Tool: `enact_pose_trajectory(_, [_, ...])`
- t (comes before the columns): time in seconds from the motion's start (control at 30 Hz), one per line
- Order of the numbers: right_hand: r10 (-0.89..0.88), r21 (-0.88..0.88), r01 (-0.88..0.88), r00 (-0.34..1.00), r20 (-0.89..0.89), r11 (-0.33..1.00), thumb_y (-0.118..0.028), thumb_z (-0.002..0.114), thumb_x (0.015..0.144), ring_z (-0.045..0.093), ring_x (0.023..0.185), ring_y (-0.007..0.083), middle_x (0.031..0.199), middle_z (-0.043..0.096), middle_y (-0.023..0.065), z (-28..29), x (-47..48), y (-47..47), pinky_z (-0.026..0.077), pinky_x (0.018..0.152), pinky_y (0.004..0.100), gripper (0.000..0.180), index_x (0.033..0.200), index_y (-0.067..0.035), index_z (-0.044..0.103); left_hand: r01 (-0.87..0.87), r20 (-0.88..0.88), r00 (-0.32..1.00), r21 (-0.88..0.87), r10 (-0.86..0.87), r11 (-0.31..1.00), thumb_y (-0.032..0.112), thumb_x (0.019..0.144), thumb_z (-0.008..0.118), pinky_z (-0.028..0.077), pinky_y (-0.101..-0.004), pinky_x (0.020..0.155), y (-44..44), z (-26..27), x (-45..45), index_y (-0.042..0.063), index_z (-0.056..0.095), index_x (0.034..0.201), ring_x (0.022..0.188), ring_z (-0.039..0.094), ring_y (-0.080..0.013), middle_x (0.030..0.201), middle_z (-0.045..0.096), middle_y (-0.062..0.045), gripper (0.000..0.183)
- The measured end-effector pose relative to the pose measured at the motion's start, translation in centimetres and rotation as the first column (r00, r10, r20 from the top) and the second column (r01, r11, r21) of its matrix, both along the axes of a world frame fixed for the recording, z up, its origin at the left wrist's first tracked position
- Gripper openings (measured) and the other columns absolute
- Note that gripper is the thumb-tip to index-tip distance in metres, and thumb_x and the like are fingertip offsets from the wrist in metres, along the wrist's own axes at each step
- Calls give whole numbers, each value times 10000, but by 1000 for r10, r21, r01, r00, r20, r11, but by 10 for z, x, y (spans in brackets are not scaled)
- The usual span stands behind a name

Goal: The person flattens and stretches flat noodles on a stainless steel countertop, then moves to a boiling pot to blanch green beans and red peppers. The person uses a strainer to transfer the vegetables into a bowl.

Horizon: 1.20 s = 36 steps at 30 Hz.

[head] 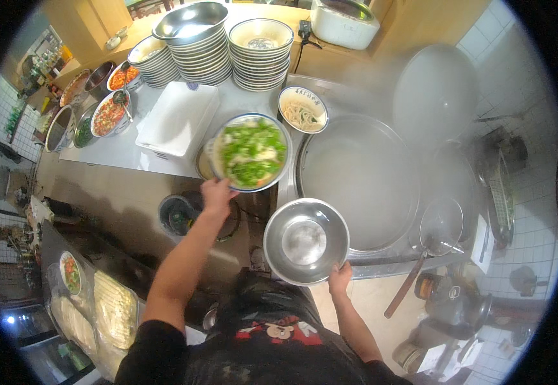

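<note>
My left hand point(217, 195) grips the near rim of a blue-rimmed bowl point(284, 166) filled with chopped greens point(251, 151). That bowl is over the right end of the counter and partly covers a smaller round vessel point(204, 163). In my right hand point(340, 278) is the rim of a stainless steel basin point(305, 242), which looks bare inside. The basin overlaps the near left edge of a large steaming round pot point(356, 187) from this view. Beyond it, a bowl of noodles point(302, 114) stands at the pot's far left edge.
Tall stacks of bowls point(261, 62) line the counter's back, beside a white rectangular tub point(178, 120). Bowls of chopped toppings point(110, 114) stand at left. A wooden-handled strainer point(406, 284) juts out at the pot's near right. Steam blurs the large round lid point(435, 96). Packed noodles point(113, 308) lie lower left.
</note>
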State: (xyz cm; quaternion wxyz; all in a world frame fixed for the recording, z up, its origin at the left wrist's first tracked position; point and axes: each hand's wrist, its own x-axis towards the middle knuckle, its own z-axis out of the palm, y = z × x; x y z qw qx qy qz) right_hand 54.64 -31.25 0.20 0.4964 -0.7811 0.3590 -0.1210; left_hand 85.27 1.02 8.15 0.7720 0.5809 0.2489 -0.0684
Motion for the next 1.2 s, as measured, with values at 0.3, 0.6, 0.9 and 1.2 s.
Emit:
enact_pose_trajectory(0.3, [-7, -173, -11, 994, -107, 985, 24, 561, 893, 669, 868, 259, 921, 695, 192, 16, -39, -24, 529, 825, 415, 190, 1053, 97, 632, -49, -93, 994, 69, 55, 996, 12, 932, 634, 639, -366, 572, -111, -97, 29, -130, 649, 1010, 772, 734, -260, 1003, 704, -209, 163])
enact_pose_trajectory(0.6, [14, -94, -13, 1000, 13, 995, 6, 569, 918, 629, 777, 186, 898, 668, 133, -46, -78, -103, 523, 697, 349, 131, 1025, 68, 613, -15, -159, 987, 120, 35, 993, 80, 964, 612, 647, -344, 646, -137, -97, 34, -94, 580, 1201, 829, 721, -282, 1064, 680, -199, 296])
enact_pose_trajectory(0.9, [16, 249, 13, 993, -113, 969, -36, 609, 899, 673, 865, 322, 913, 705, 209, -40, -44, -142, 519, 829, 433, 193, 1068, 49, 643, 358, -40, 933, 165, -357, 919, 350, 1030, 552, 539, -444, 893, -125, -107, -78, 3, 607, 1176, 1024, 661, -305, 1112, 667, -159, 380])
enact_pose_trajectory(1.2, [329, -191, -324, 944, -6, 926, -145, 615, 917, 678, 818, 370, 866, 697, 240, -42, -23, -139, 509, 782, 466, 245, 1001, 77, 675, 288, -163, 949, 90, -271, 953, 74, 849, 655, 565, -360, 780, -141, -108, -290, -50, 686, 1120, 904, 697, -220, 1043, 725, -145, 300])
